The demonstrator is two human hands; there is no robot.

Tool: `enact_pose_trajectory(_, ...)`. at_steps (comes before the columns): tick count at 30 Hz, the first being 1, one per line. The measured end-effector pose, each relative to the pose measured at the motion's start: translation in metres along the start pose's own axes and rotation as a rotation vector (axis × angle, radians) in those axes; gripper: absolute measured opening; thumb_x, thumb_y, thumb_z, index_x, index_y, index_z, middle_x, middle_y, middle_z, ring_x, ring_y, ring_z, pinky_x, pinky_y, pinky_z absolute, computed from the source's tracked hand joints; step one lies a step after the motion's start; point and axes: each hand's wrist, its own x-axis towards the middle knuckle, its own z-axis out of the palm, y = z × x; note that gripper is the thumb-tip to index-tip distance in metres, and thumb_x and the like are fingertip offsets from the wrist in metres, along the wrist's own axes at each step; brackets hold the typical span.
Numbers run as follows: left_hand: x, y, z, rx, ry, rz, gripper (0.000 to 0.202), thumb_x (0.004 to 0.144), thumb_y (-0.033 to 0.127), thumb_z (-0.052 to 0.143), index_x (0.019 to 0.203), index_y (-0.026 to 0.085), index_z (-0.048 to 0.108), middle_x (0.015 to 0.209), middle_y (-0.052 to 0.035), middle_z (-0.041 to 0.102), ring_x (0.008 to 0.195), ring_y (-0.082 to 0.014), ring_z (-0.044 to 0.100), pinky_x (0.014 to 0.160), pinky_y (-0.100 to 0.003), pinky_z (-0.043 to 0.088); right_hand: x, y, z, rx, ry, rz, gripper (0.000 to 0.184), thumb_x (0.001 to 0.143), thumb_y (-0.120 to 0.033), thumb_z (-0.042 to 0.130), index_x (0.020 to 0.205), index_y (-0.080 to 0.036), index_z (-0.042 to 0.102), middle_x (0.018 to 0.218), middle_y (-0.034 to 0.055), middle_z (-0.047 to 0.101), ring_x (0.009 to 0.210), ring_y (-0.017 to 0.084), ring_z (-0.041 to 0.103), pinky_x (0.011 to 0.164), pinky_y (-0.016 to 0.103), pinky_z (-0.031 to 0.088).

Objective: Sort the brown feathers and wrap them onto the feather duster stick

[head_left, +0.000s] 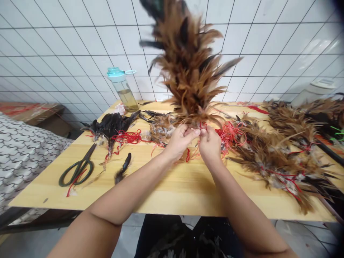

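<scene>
A tall feather duster (188, 68) of brown and black feathers stands up above the wooden table, its lower end between my two hands. Red string (203, 124) shows around its base, right at my fingertips. My left hand (179, 141) pinches at the base from the left, thumb pointing right. Close beside it, my right hand (210, 143) is closed with its thumb and fingers on the red string. The exact grip of the fingers is partly hidden. A tangle of red string (231, 136) lies just right of my right hand, and brown feathers (161, 129) lie behind my left.
Black-handled scissors (77, 170) and a bunch of black feathers (110, 127) lie on the left of the table (172, 200). A blue-capped bottle (125, 91) stands near the tiled wall. Piles of brown feather bundles (271, 154) cover the right side, with a lidded container (313, 91) behind.
</scene>
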Motion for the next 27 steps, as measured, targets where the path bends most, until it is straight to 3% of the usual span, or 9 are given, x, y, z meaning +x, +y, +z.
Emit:
enact_pose_trajectory(4, -0.005, 0.003, 0.007, -0.045, 0.063, -0.027, 0.039, 0.060, 0.039, 0.087, 0.084, 0.016, 0.067, 0.071, 0.0029, 0.060, 0.061, -0.0074, 0.046, 0.059, -0.021, 0.035, -0.005, -0.004, 0.004, -0.212, 0.137, -0.050, 0.026, 0.086, -0.022, 0.043, 0.099, -0.022, 0.066, 0.090, 0.0093, 0.068, 0.089, 0.025, 0.061, 0.081, 0.036, 0.046)
enact_pose_trajectory(8, -0.004, 0.003, 0.008, -0.112, 0.134, -0.042, 0.035, 0.060, 0.038, 0.085, 0.077, 0.016, 0.064, 0.064, 0.0051, 0.056, 0.055, -0.0060, 0.042, 0.052, -0.020, 0.029, -0.010, -0.008, 0.014, -0.212, 0.168, -0.057, 0.036, 0.083, -0.014, 0.040, 0.107, -0.022, 0.066, 0.092, 0.0081, 0.069, 0.087, 0.023, 0.061, 0.083, 0.036, 0.047)
enact_pose_trajectory(11, -0.004, 0.002, 0.006, -0.138, 0.142, -0.061, 0.030, 0.062, 0.034, 0.083, 0.077, 0.016, 0.064, 0.064, 0.0052, 0.056, 0.052, -0.0049, 0.038, 0.048, -0.020, 0.026, -0.013, -0.014, 0.019, -0.213, 0.171, -0.058, 0.034, 0.083, -0.015, 0.040, 0.105, -0.022, 0.065, 0.091, 0.0092, 0.068, 0.088, 0.025, 0.062, 0.084, 0.038, 0.048)
enact_pose_trajectory(14, -0.006, 0.003, 0.004, -0.168, 0.123, -0.076, 0.028, 0.064, 0.032, 0.081, 0.081, 0.017, 0.066, 0.066, 0.0044, 0.059, 0.054, -0.0057, 0.042, 0.052, -0.019, 0.032, -0.016, -0.020, 0.023, -0.232, 0.173, -0.040, 0.030, 0.084, -0.018, 0.041, 0.102, -0.019, 0.065, 0.091, 0.0130, 0.067, 0.093, 0.029, 0.062, 0.086, 0.042, 0.047)
enact_pose_trajectory(23, -0.006, 0.008, 0.001, -0.063, 0.090, 0.122, 0.022, 0.070, 0.031, 0.076, 0.083, 0.017, 0.064, 0.086, -0.0011, 0.069, 0.083, -0.0138, 0.061, 0.078, -0.023, 0.046, -0.019, -0.029, 0.033, -0.218, 0.192, -0.013, 0.034, 0.081, -0.015, 0.040, 0.108, -0.019, 0.061, 0.098, 0.0151, 0.066, 0.099, 0.031, 0.060, 0.089, 0.046, 0.046)
enact_pose_trajectory(27, -0.003, 0.008, -0.009, -0.028, 0.095, 0.122, 0.020, 0.069, 0.028, 0.077, 0.074, 0.016, 0.061, 0.076, 0.0006, 0.065, 0.072, -0.0117, 0.057, 0.066, -0.021, 0.044, -0.021, -0.036, 0.035, -0.208, 0.139, 0.026, 0.027, 0.084, -0.018, 0.040, 0.100, -0.019, 0.061, 0.092, 0.0150, 0.065, 0.092, 0.031, 0.060, 0.084, 0.045, 0.045)
